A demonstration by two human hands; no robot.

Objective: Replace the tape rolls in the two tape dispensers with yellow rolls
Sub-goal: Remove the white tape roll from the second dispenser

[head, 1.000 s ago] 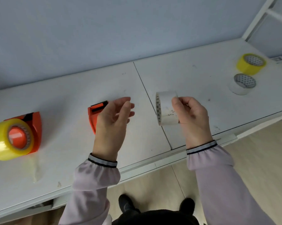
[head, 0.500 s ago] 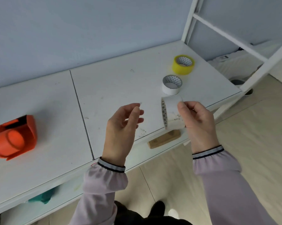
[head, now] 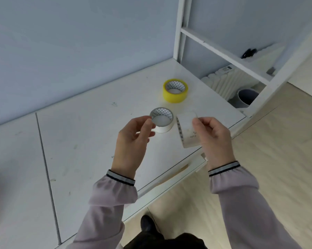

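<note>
Right hand (head: pixel 212 139) pinching a white tape roll (head: pixel 187 130) above the white bench (head: pixel 90 133), left hand (head: pixel 133 139) loosely curled, empty, yellow tape roll (head: pixel 175 90) beyond

Pale blue wall (head: pixel 79 42), white table (head: pixel 90 141)

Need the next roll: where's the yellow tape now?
The yellow tape roll lies flat on the table's far right end, just beyond the white roll.

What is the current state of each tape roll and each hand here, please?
Yellow roll: lying flat on the table, untouched.
White roll on table: lying flat, free.
White roll in hand: held on edge above the table.
Right hand: gripping that roll.
Left hand: empty, fingers loosely curled.
</note>
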